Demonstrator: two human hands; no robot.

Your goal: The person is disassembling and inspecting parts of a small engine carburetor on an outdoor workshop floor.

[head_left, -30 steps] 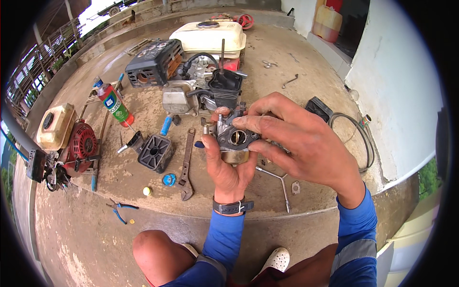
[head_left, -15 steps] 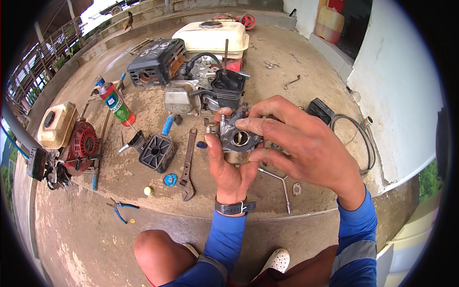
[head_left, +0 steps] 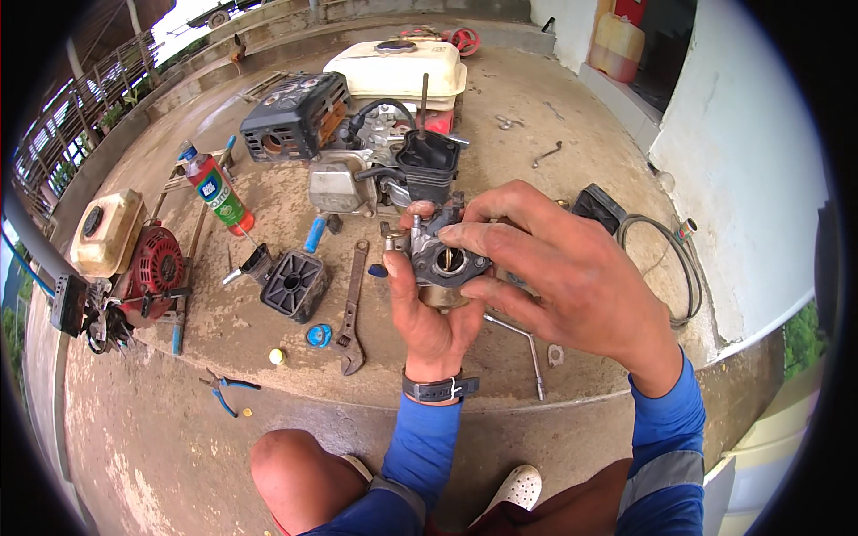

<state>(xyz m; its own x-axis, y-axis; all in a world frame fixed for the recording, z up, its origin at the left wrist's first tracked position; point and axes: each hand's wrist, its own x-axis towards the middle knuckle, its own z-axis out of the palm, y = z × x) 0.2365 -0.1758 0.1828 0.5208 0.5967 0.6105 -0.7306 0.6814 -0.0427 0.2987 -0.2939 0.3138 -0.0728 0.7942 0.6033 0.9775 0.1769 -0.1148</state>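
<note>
The left hand [head_left: 429, 313] cupped a small grey metal carburettor [head_left: 442, 259] from below, fingers closed around its body, held up just near of the stripped engine [head_left: 393, 165] on the concrete floor [head_left: 268, 339]. The right hand [head_left: 563, 286] pinched its right side, fingertips curled over the round bore, apparently mid-inspection; the next move would need a steady turn.

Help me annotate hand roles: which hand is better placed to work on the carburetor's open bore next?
Probably the right hand. Its fingertips already sit at the bore on the carburetor, while the left hand cups the part from below, supporting it, so it looks less free to work.
</note>
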